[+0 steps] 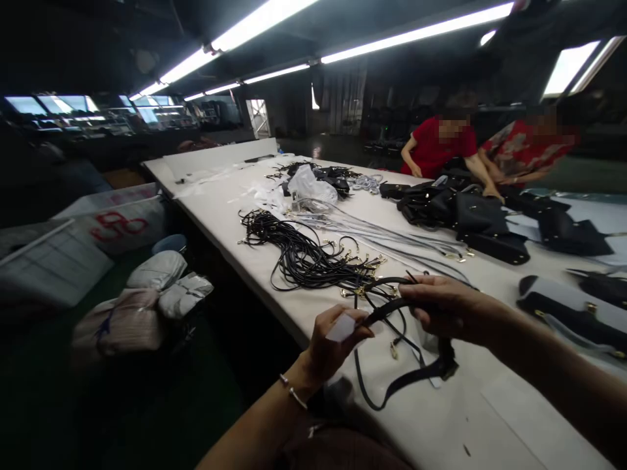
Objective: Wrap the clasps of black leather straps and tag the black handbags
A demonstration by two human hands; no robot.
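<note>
Near the front edge of the table, a black strap (411, 376) with gold-coloured metal fittings hangs in a loop between my two hands. My left hand (336, 336) pinches one part of the strap, and a small white piece (341, 326) shows at its fingers. Closed around another stretch of the strap is my right hand (443, 303), further right. Just beyond my hands lies a tangled bundle of thin black straps (304, 251) with gold clasps. Grey straps (392, 232) stretch across the table behind that bundle.
The long white table (220, 228) bears clear plastic bags (311, 186) and black bags (482, 219) at right. Across it, a person in red (441, 147) and a person in a patterned top (529, 153) stand. Wrapped bundles (147, 313) and white crates (53, 261) sit on the left floor.
</note>
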